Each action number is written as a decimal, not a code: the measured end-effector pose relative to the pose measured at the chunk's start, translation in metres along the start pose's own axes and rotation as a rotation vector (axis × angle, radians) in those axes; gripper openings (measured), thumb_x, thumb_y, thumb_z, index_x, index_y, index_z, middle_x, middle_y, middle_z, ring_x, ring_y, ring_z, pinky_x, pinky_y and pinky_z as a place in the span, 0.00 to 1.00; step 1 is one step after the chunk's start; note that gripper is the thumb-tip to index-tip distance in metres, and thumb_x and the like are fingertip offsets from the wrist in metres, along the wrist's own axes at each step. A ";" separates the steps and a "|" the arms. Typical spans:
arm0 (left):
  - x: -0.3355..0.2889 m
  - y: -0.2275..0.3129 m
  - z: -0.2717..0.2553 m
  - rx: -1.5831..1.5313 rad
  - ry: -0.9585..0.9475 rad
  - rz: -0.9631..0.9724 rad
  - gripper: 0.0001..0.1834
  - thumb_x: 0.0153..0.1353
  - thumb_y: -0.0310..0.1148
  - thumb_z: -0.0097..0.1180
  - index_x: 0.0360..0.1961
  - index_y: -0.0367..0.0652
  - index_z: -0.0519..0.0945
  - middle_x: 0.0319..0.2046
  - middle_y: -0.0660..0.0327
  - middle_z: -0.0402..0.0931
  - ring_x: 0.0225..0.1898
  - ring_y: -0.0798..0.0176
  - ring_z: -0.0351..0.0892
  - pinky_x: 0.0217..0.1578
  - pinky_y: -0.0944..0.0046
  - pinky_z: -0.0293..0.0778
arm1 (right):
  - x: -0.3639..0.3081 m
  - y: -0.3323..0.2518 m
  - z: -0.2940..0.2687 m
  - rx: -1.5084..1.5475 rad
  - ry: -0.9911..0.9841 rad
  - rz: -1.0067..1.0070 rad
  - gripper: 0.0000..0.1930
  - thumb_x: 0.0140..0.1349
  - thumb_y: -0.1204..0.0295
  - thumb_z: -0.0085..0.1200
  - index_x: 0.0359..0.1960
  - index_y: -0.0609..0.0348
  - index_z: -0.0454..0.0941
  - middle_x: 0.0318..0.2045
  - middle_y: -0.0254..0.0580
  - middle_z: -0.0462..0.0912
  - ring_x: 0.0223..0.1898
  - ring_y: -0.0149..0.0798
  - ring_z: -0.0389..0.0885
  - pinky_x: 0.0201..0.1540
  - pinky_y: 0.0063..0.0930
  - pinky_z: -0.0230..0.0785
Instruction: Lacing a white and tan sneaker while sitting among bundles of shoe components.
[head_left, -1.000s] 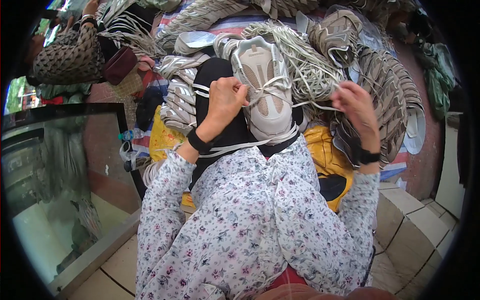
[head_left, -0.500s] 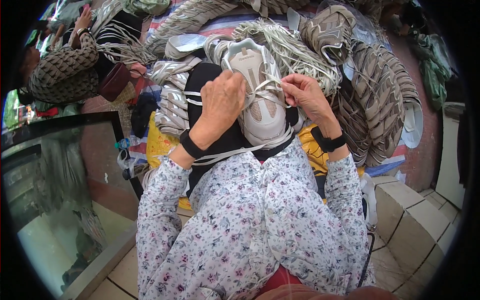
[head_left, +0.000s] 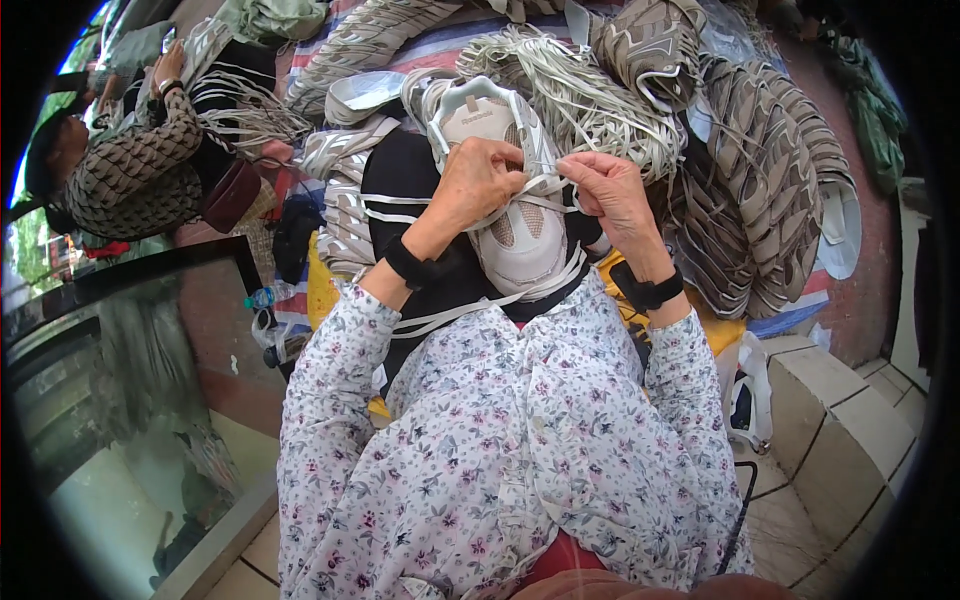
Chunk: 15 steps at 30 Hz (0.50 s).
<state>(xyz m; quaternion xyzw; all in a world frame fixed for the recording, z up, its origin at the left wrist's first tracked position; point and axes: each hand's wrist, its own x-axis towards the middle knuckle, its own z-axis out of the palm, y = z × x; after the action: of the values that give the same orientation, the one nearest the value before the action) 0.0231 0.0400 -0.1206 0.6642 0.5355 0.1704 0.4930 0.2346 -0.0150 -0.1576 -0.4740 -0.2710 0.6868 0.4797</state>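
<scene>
A pale sneaker point(head_left: 512, 215) lies on the person's lap, resting on a black cloth point(head_left: 420, 215) and on the flowered sleeves, with its long axis running straight away from the body: the heel opening points up toward the heap of goods and the toe points back at the chest. The left hand point(head_left: 478, 182) lies on top of the shoe's upper half, its fingers curled and pressed together on the laced part, so that it both holds the shoe down and pinches a lace point(head_left: 548, 182). The right hand point(head_left: 612, 195) sits just beside the shoe's right edge, touching it, with thumb and forefinger pinched on the same flat white lace, which runs the short way between the two hands across the shoe's width. The left hand is therefore the nearer, lying right over the shoe, while the right stands off to the side, and the lace crosses at a right angle to the shoe's length. More loose white laces trail over the black cloth below the wrists. Beyond the shoe lies a pile of shoe parts point(head_left: 760, 190) and a bundle of laces point(head_left: 590, 95). At the upper left another person point(head_left: 130, 170) in a patterned top handles a similar bundle.
</scene>
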 end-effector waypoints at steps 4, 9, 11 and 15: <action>-0.002 0.004 0.004 0.102 0.014 0.068 0.19 0.51 0.31 0.66 0.42 0.29 0.86 0.16 0.60 0.78 0.18 0.71 0.75 0.23 0.68 0.71 | -0.001 0.002 0.007 -0.157 0.077 -0.002 0.08 0.59 0.70 0.69 0.36 0.62 0.87 0.24 0.26 0.82 0.21 0.16 0.68 0.23 0.14 0.58; -0.003 0.004 0.006 0.107 0.058 0.053 0.18 0.47 0.33 0.66 0.38 0.31 0.87 0.18 0.54 0.79 0.21 0.62 0.81 0.27 0.62 0.76 | -0.001 0.003 0.012 -0.221 0.137 -0.027 0.09 0.58 0.70 0.70 0.36 0.62 0.87 0.28 0.29 0.85 0.29 0.19 0.77 0.32 0.16 0.69; -0.003 0.003 0.006 0.086 0.051 0.046 0.18 0.47 0.32 0.66 0.38 0.31 0.87 0.18 0.54 0.79 0.21 0.62 0.80 0.27 0.62 0.76 | 0.000 0.005 0.013 -0.237 0.145 -0.065 0.08 0.58 0.70 0.70 0.35 0.62 0.87 0.28 0.29 0.85 0.28 0.19 0.77 0.31 0.15 0.68; -0.004 0.003 0.004 0.113 0.031 0.073 0.21 0.51 0.31 0.67 0.45 0.27 0.85 0.17 0.63 0.78 0.18 0.74 0.74 0.22 0.70 0.71 | -0.003 0.008 0.016 -0.158 0.142 -0.075 0.08 0.58 0.71 0.69 0.34 0.62 0.87 0.28 0.29 0.85 0.27 0.18 0.76 0.30 0.14 0.68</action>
<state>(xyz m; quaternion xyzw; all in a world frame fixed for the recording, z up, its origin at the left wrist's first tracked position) 0.0265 0.0349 -0.1195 0.7073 0.5272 0.1680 0.4399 0.2166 -0.0193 -0.1569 -0.5472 -0.3073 0.6097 0.4842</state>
